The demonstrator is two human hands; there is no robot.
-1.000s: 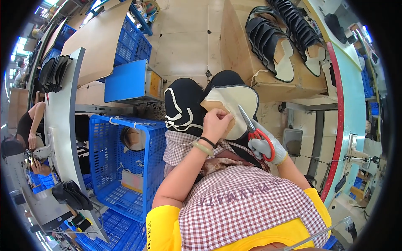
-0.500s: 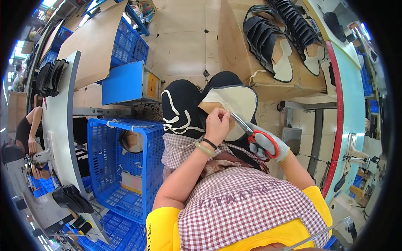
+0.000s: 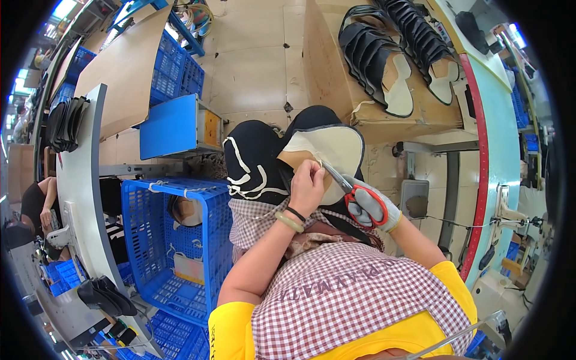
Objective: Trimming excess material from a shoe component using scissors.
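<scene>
A shoe upper (image 3: 345, 145) with a cream lining and a dark edge lies across my lap, on dark cloth. My bare left hand (image 3: 307, 187) is pinched shut over its tan middle part, with a thin pale strip (image 3: 322, 162) showing at the fingertips. My right hand (image 3: 363, 213), in a grey-white glove, grips red-handled scissors (image 3: 339, 178). Their blades point up and left, with the tips close beside my left fingertips. Narrow white curled strips (image 3: 240, 157) lie on the dark cloth over my left thigh.
To my left stands a blue plastic crate (image 3: 207, 240) with a few pieces inside. A cardboard box (image 3: 420, 123) at the far right bears rows of black shoe uppers (image 3: 375, 57). Benches flank me: grey (image 3: 78, 180) at left, pale green (image 3: 501, 138) at right. Another person's arm (image 3: 48, 201) shows far left.
The whole view has shifted slightly. My right hand and the scissors have moved a little left, toward my left fingertips. My left hand keeps its pinch over the shoe upper.
</scene>
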